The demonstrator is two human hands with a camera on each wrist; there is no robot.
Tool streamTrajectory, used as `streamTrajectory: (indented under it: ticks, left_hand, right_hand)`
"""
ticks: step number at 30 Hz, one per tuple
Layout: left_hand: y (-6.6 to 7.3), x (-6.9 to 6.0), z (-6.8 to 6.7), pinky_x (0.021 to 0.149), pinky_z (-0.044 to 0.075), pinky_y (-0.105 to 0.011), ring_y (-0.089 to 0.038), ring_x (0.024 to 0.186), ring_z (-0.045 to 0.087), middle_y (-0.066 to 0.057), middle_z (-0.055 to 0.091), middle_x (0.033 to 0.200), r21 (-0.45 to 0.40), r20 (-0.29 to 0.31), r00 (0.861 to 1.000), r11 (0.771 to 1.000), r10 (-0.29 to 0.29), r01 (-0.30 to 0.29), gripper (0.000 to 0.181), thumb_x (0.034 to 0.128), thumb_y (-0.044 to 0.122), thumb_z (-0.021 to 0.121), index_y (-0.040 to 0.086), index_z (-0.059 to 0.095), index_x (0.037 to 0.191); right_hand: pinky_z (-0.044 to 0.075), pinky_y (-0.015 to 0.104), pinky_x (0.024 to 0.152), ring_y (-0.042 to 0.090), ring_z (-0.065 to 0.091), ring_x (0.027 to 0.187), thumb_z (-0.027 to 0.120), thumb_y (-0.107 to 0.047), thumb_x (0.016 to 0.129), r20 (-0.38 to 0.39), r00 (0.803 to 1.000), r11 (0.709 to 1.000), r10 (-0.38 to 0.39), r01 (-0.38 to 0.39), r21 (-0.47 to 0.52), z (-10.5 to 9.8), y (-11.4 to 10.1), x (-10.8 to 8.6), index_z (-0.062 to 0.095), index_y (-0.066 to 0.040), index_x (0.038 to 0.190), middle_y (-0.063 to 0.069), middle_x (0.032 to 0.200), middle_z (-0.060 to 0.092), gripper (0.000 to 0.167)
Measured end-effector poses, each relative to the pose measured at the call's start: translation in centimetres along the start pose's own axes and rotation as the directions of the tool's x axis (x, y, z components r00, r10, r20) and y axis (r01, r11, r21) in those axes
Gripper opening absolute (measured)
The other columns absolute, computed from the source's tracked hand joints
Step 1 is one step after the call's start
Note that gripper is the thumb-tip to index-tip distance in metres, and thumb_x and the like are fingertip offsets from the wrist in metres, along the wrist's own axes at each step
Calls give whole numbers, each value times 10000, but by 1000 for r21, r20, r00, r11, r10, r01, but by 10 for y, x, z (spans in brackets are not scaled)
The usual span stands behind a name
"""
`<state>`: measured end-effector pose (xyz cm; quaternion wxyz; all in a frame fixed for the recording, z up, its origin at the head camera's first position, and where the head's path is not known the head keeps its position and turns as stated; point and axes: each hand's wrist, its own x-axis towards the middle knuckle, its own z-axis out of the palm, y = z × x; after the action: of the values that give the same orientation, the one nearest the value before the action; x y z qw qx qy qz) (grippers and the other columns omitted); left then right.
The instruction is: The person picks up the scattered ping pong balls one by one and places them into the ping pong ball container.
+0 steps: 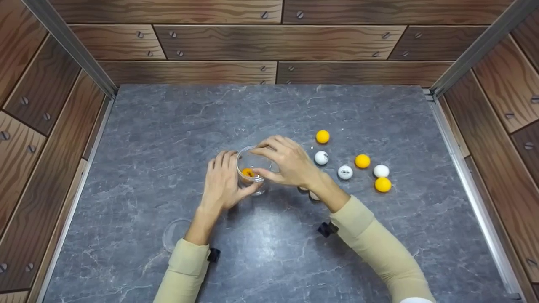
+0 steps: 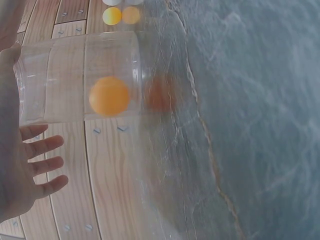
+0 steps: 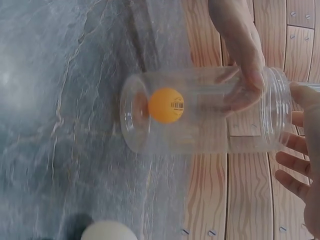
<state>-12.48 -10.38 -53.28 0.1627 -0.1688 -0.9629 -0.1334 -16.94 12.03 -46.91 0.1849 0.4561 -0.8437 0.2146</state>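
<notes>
A clear jar (image 3: 210, 135) stands upright on the table with an orange ping-pong ball (image 3: 166, 105) near its bottom; in the left wrist view this ball (image 2: 109, 96) shows through the wall. My left hand (image 1: 221, 181) holds the jar near its top, thumb across the front and fingers along the left side. Over the jar's mouth is my right hand (image 1: 288, 162), fingers spread and thumb apart from them. No ball shows between those fingers; in the right wrist view its fingertips (image 3: 289, 170) are close to the rim.
Right of the jar lie orange ping-pong balls (image 1: 322, 136) and white ones (image 1: 345, 172), loosely scattered. More white balls (image 1: 315, 195) are partly hidden beneath my right forearm. A clear round lid (image 1: 173, 235) lies beside my left wrist. Wood-patterned walls (image 1: 219, 42) surround the table.
</notes>
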Motion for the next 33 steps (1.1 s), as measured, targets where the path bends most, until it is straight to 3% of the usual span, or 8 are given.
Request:
streamTrajectory:
  ticks: [7, 13, 19, 30, 33]
  left_hand:
    - [0, 0, 0, 1042, 524, -557, -409, 1340, 580, -196, 624, 1409, -19, 3, 1000, 1000, -6, 6, 1038, 827, 829, 576, -25, 532, 1415]
    - [0, -1, 0, 1032, 520, -549, -406, 1338, 577, -195, 618, 1412, -29, 10, 1000, 1000, -11, 12, 1027, 823, 817, 604, -12, 526, 1423]
    - [1, 0, -1, 1036, 510, -542, -398, 1339, 572, -198, 607, 1418, -19, 16, 1000, 1000, -14, 14, 1047, 811, 822, 614, -16, 520, 1431]
    - [1, -1, -1, 1019, 491, -521, -384, 1344, 562, -183, 602, 1425, -22, 16, 1000, 1000, -16, 17, 1064, 813, 839, 601, -18, 515, 1437]
    - [1, -1, -1, 1002, 494, -513, -382, 1336, 565, -181, 605, 1421, -19, 10, 1000, 1000, -12, 12, 1067, 809, 841, 597, -22, 516, 1431]
  right_hand:
    - [579, 418, 976, 264, 680, 1115, 704, -502, 950, 0, 1000, 999, -18, 18, -43, -11, 2, -9, 691, -130, 1357, 89, 1217, 726, 552]
    - [572, 428, 985, 262, 671, 1140, 712, -568, 906, 9, 1000, 998, 12, -11, -68, -22, 5, -19, 662, -141, 1394, 82, 1267, 715, 650]
    - [567, 446, 1004, 273, 666, 1168, 701, -612, 883, 14, 1000, 989, 8, -6, -149, -32, 9, -30, 630, -147, 1435, 79, 1302, 701, 726]
    - [588, 440, 924, 278, 664, 1141, 735, -604, 845, 15, 1000, 979, 23, -20, -204, -42, 18, -63, 608, -148, 1461, 81, 1307, 695, 777]
    - [581, 453, 947, 286, 660, 1148, 671, -639, 898, 8, 1000, 979, 28, -26, -201, -42, 20, -72, 602, -127, 1467, 91, 1313, 692, 768]
